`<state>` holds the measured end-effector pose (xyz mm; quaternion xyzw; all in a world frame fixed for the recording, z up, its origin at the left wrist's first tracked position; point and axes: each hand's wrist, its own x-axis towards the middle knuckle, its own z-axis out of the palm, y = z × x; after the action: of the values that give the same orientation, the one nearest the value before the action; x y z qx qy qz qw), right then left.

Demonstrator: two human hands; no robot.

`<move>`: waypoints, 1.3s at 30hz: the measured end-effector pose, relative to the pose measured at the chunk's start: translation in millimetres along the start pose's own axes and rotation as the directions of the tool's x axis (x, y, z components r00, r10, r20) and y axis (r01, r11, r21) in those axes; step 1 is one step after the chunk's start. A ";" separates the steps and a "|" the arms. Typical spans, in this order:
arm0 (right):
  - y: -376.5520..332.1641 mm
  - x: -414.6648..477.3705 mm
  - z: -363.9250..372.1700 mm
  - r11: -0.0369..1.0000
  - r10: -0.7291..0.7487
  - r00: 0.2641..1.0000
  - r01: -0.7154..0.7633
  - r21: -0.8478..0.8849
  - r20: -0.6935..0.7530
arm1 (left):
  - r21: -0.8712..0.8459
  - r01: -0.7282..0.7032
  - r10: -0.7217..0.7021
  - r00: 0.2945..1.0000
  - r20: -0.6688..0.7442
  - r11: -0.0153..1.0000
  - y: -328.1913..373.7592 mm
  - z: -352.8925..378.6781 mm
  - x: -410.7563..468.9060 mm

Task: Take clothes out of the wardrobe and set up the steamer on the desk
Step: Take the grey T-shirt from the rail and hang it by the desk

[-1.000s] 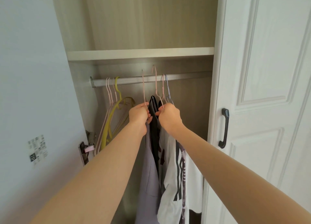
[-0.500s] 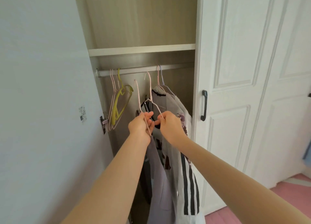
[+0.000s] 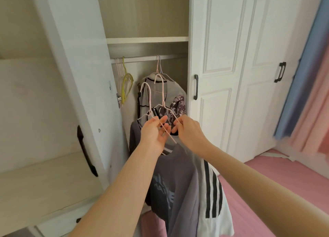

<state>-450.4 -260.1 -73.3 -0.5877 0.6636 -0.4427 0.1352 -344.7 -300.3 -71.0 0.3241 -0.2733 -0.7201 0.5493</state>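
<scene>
Two pink wire hangers [image 3: 161, 94] are off the rail and held in front of the open wardrobe. My left hand [image 3: 154, 131] grips one of them, which carries a purple T-shirt [image 3: 170, 179]. My right hand [image 3: 188, 129] grips the other hanger, with a white shirt with black stripes [image 3: 211, 192] hanging from it. Both garments dangle below my hands. A grey garment [image 3: 156, 92] and a patterned one [image 3: 178, 103] still hang on the wardrobe rail [image 3: 142, 59]. No steamer or desk is in view.
Empty pink and yellow hangers [image 3: 124, 81] hang at the rail's left end. The open wardrobe door [image 3: 74, 76] stands to my left, closed white doors [image 3: 231, 76] to my right. Blue and pink curtains [image 3: 311, 94] hang at far right above a pink floor [image 3: 267, 179].
Both hands have lifted the two hangers off the rail and pulled them with their shirts out and down. The view has drawn back from the wardrobe and turned right.
</scene>
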 end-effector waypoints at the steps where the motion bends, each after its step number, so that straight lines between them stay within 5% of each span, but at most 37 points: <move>1: -3.5 -15.4 -3.4 1.000 -0.003 1.000 0.002 -0.016 -0.010 | 0.002 0.014 -0.014 1.000 0.022 1.000 -0.7 -3.9 -15.8; 11: -44.8 -169.6 -46.5 0.997 0.030 0.994 -0.038 -0.073 -0.107 | 0.127 0.082 -0.119 0.941 0.317 0.988 1.2 -42.0 -174.2; 20: -65.0 -266.5 -89.5 0.990 0.028 0.993 -0.044 -0.136 -0.117 | 0.180 0.070 -0.142 0.894 0.425 0.981 -6.8 -54.9 -279.6; 30: -60.8 -339.0 -131.1 0.981 -0.104 0.995 0.104 -0.165 0.012 | 0.220 0.027 -0.106 0.928 0.358 0.975 -23.1 -67.7 -370.0; 39: -73.4 -384.0 -153.1 0.940 -0.291 0.939 0.316 -0.129 0.183 | 0.339 -0.198 0.149 0.975 0.164 0.920 -33.8 -87.5 -437.9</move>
<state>-404.3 157.0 -61.9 -0.7257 0.5844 -0.3559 0.0716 -216.7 128.8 -79.6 0.3427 -0.4624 -0.6278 0.5240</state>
